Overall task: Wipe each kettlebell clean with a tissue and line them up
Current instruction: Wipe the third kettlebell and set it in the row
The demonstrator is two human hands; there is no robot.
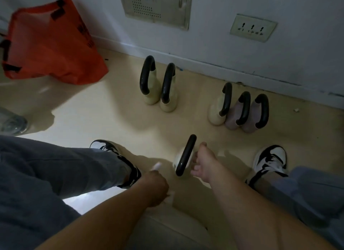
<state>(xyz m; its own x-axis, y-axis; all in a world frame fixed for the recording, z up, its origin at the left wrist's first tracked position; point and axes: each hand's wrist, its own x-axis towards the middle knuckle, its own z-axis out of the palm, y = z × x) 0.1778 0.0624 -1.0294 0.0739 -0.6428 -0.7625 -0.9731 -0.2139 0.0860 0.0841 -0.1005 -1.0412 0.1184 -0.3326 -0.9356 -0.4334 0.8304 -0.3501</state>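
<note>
One white kettlebell with a black loop handle (186, 154) stands on the beige floor (111, 119) between the person's black-and-white shoes (270, 160). It is well apart from the cream pair of kettlebells (151, 95) and the cream-and-mauve trio of kettlebells (232, 119) near the floor's wall edge. Rubbed hard without a firm hold, it could tip against a shoe. The right hand (202, 162) reaches down just beside its body, fingers loosely curled and gripping nothing; whether they touch it is unclear. The left hand (155, 186) is fisted round a white tissue (156, 166).
</note>
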